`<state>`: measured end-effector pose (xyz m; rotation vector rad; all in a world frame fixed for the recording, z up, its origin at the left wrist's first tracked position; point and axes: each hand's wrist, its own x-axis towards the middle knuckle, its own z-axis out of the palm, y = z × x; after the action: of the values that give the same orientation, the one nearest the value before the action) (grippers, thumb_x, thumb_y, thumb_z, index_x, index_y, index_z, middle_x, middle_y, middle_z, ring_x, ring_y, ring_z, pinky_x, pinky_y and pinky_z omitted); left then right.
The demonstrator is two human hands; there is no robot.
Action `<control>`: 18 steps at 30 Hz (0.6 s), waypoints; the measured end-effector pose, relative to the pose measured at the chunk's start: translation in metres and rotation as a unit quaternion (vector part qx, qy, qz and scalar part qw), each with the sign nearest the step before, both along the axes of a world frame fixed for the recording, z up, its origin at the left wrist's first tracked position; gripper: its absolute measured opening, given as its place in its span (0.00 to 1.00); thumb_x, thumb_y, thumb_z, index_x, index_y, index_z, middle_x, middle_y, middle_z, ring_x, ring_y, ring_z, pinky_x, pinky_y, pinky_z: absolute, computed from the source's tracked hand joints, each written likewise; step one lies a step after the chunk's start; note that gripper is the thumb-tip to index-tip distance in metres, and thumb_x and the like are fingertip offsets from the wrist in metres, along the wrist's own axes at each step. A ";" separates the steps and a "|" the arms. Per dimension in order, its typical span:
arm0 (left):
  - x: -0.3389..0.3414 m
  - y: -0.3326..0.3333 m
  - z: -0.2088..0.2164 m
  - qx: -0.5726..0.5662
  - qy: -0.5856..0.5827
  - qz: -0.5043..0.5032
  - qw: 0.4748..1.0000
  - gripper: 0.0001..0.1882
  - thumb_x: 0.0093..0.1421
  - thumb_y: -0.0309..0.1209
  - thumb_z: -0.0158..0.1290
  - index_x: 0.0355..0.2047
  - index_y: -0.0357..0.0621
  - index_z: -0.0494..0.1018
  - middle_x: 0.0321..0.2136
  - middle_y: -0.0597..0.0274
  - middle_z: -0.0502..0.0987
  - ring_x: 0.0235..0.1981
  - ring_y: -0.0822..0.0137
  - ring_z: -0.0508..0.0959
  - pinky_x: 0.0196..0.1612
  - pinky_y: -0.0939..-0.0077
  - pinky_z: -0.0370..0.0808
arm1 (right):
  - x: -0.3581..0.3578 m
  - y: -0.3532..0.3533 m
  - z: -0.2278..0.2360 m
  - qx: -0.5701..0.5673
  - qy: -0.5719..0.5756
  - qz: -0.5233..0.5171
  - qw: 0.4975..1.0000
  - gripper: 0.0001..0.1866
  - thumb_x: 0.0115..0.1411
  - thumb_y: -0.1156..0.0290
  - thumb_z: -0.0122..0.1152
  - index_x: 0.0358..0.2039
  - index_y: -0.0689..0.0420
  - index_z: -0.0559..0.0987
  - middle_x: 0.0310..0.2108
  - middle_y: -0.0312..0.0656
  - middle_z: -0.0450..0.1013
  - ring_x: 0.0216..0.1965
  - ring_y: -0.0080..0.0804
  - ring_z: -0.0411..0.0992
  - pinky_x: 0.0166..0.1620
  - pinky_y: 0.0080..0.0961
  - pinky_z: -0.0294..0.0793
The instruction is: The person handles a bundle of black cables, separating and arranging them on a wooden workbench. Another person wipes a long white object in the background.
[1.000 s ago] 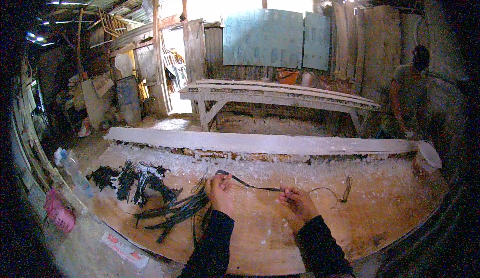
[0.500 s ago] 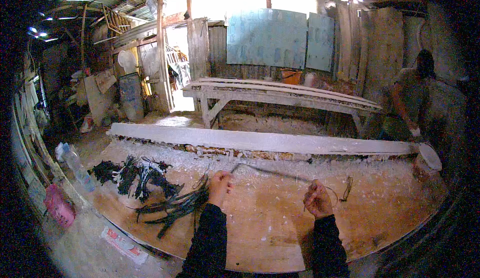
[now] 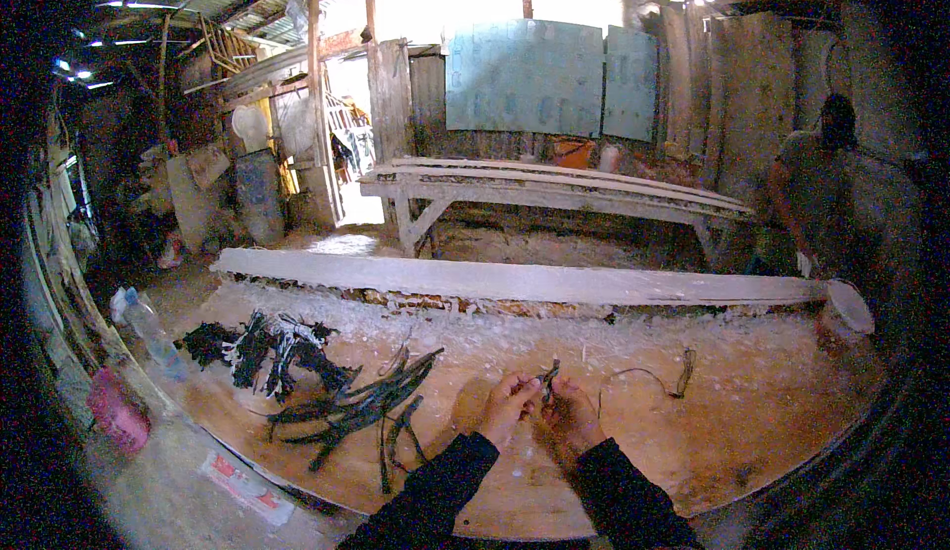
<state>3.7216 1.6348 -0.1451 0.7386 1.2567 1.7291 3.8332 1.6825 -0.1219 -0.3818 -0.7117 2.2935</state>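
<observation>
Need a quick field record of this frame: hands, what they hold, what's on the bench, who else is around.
left hand: pinching one end of a short dark strip, fingers closed on it
right hand: close beside the left hand, gripping the same strip
worktable: bare wood, dusted with pale shavings
dark strips pile: left of the hands
thin wire: lying right of the hands
plastic bottle: at the table's left edge
plank: along the table's far side
other person: standing far right, dim
</observation>
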 end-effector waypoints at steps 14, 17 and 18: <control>-0.001 0.014 -0.022 0.090 0.175 0.074 0.978 0.05 0.48 0.27 0.54 0.27 0.39 0.73 0.23 0.67 0.72 0.24 0.75 0.70 0.29 0.84 0.67 | 0.003 0.001 0.016 0.031 -0.015 -0.005 0.999 0.03 0.53 0.69 0.50 0.26 0.53 0.68 0.22 0.33 0.67 0.26 0.23 0.67 0.27 0.21 0.67; 0.000 0.015 -0.022 0.073 0.181 0.086 0.977 0.06 0.48 0.27 0.54 0.26 0.39 0.74 0.24 0.65 0.73 0.25 0.74 0.71 0.31 0.83 0.67 | 0.007 0.005 0.011 -0.018 0.020 0.025 0.999 0.04 0.54 0.71 0.47 0.31 0.56 0.67 0.26 0.40 0.69 0.27 0.28 0.68 0.26 0.26 0.72; 0.000 0.015 -0.022 0.066 0.178 0.085 0.978 0.06 0.48 0.27 0.55 0.26 0.39 0.74 0.24 0.65 0.73 0.25 0.74 0.71 0.31 0.83 0.68 | 0.006 0.005 0.009 -0.002 0.022 0.018 1.000 0.04 0.54 0.71 0.47 0.30 0.55 0.68 0.26 0.40 0.69 0.27 0.28 0.68 0.26 0.27 0.72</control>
<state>3.7216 1.6500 -0.1667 1.0824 1.4907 1.8889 3.8396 1.6880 -0.1133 -0.3209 -0.6986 2.3308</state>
